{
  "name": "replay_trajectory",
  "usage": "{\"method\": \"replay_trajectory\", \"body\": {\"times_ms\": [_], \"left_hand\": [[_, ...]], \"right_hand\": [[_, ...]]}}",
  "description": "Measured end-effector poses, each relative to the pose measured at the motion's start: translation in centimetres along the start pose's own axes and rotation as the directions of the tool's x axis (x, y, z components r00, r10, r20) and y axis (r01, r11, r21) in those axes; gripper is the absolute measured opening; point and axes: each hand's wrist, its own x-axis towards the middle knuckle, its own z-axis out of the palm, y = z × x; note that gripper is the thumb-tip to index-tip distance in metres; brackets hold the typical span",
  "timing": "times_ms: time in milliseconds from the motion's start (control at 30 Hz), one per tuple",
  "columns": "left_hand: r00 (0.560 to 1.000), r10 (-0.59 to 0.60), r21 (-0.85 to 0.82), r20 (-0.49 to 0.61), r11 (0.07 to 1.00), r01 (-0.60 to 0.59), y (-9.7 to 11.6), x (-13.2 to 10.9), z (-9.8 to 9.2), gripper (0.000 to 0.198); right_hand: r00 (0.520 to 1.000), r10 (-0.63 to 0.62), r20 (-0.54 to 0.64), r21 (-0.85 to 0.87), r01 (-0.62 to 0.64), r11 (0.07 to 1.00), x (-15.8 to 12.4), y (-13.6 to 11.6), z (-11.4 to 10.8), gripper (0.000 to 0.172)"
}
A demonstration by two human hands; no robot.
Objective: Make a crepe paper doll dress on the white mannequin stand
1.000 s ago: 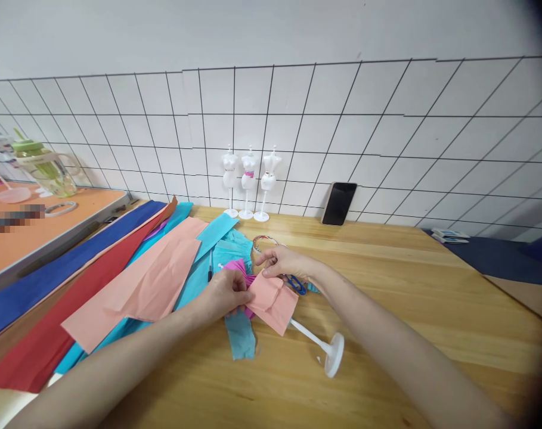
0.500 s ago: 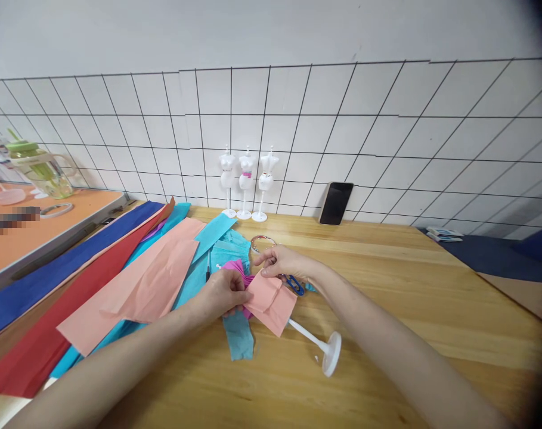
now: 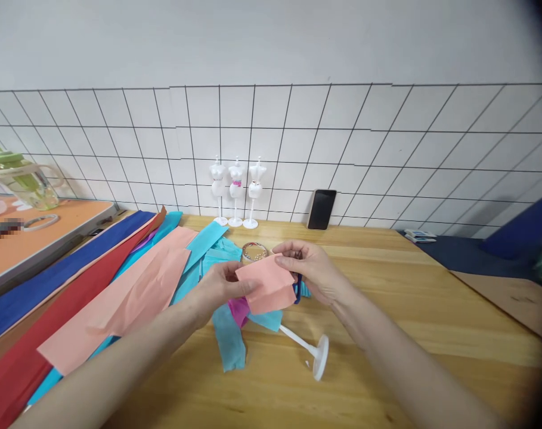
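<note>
Peach sheet (image 3: 267, 285), matte and creased low down, hung over the middle of the wood-grained worktop (image 3: 387, 298), both grips pinching it: left hand (image 3: 219, 289) at its left edge, right hand (image 3: 310, 271) at its far right corner. Nearer, a slim white stand (image 3: 298, 338) lay tilted. Long flat strips (image 3: 136, 289) crowded the left; smooth grain ran wide rightward.

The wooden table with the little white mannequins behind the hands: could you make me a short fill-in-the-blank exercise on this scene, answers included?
1. The pink piece is held between the left hand and the ____.
2. Upright white mannequins standing in a row by the wall number ____.
3. Among them, the one with a pink band stands in the ____.
4. The clear bottle with a green lid stands on a surface coloured ____.

Missing words: right hand; three; middle; orange.
</note>
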Motion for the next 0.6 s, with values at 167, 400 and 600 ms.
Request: {"method": "replay_trajectory", "body": {"times_ms": [167,400,600], "left_hand": [[0.999,0.05,-0.232,-0.008,0.972,-0.051,0.6,1.5,2.1,0.033],[0.988,0.141,-0.207,-0.057,0.967,-0.15,0.7,4.4,3.2,0.033],[0.983,0.183,-0.153,-0.028,0.971,-0.185,0.7,5.0,3.8,0.036]], "right_hand": [[0.985,-0.063,-0.159,0.107,0.081,0.991,-0.9,0.2,-0.3,0.032],[0.961,-0.135,-0.241,0.086,0.159,0.983,-1.1,0.2,-1.9,0.033],[0.955,-0.194,-0.226,-0.045,0.189,0.981,-1.5,-0.2,-2.4,0.029]]}}
